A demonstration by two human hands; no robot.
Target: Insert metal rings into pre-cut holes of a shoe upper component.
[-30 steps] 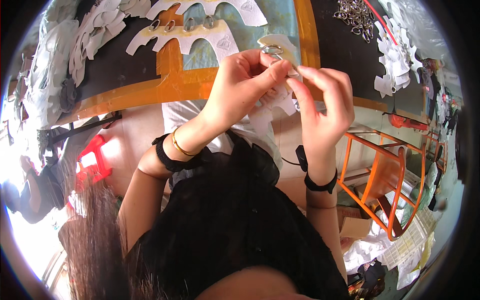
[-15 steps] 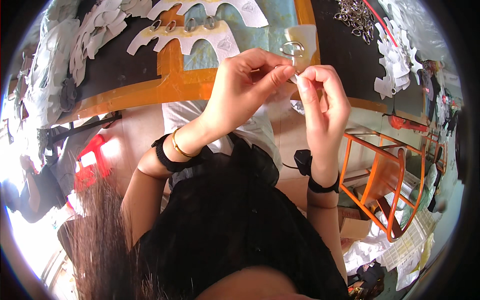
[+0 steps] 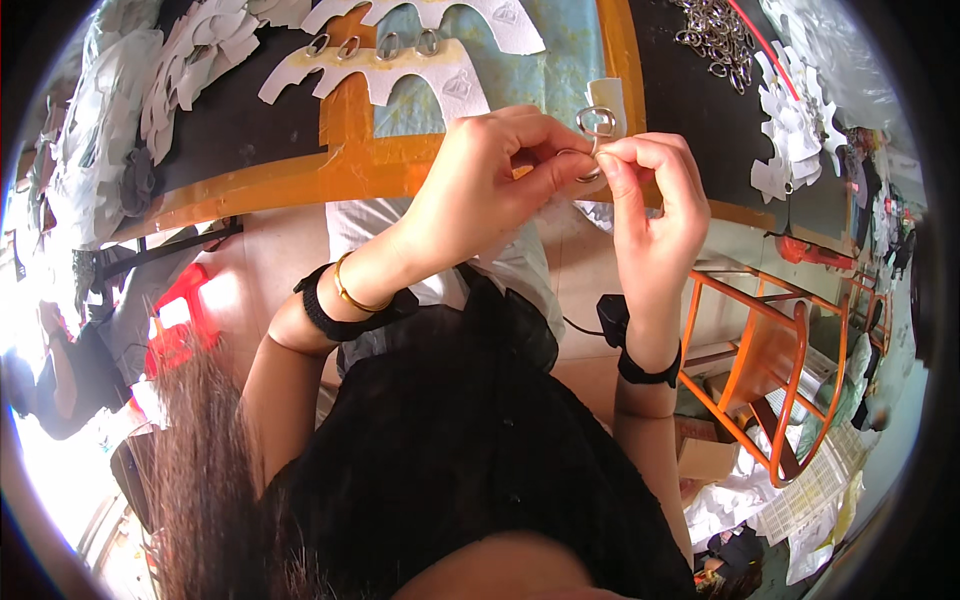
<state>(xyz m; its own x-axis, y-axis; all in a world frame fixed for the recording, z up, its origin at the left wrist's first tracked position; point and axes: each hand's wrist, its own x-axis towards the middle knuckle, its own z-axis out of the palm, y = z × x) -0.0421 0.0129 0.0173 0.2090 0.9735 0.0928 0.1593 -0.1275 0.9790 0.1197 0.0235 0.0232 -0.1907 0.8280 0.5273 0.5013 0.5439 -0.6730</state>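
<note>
The left hand (image 3: pixel 490 185) and the right hand (image 3: pixel 660 195) are meeting above the front edge of the tabletop (image 3: pixel 270 145). Their fingers are pinching narrowly a white cutout piece (image 3: pixel 607 95), though the contact is partly hidden. An oval metal ring (image 3: pixel 597 109) is showing just beyond them. Probably, steady left fingers and gentle, even right pressure would be keeping the ring straight.
</note>
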